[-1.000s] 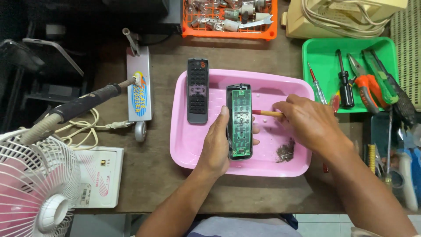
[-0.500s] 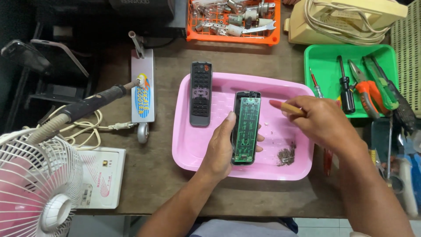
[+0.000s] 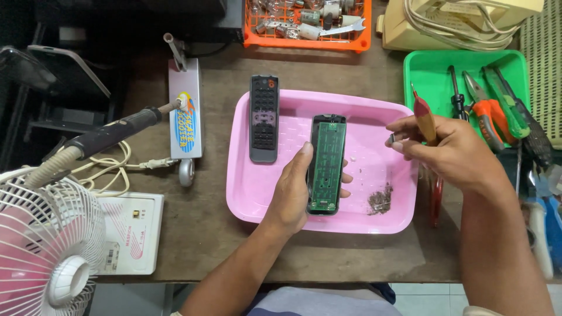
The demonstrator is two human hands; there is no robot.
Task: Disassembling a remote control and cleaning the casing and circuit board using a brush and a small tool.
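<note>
Brown worktop [image 3: 205,222], cluttered: pink tray [image 3: 257,193] in the middle, green tool tray [image 3: 427,70] and orange basket [image 3: 363,41] at the far edge, fan [image 3: 41,234] cut off at lower left, soldering iron [image 3: 111,134] on the left. Small dark debris pile [image 3: 380,200] in the pink tray, too small to identify. Left hand [image 3: 293,193] is closed around an opened remote [image 3: 326,164], green board up, held over the pink tray, long axis running near to far. Right hand [image 3: 445,146] grips a brown-handled tool [image 3: 424,117], tip hidden. Second remote [image 3: 264,117] lies across the pink tray's left rim.
</note>
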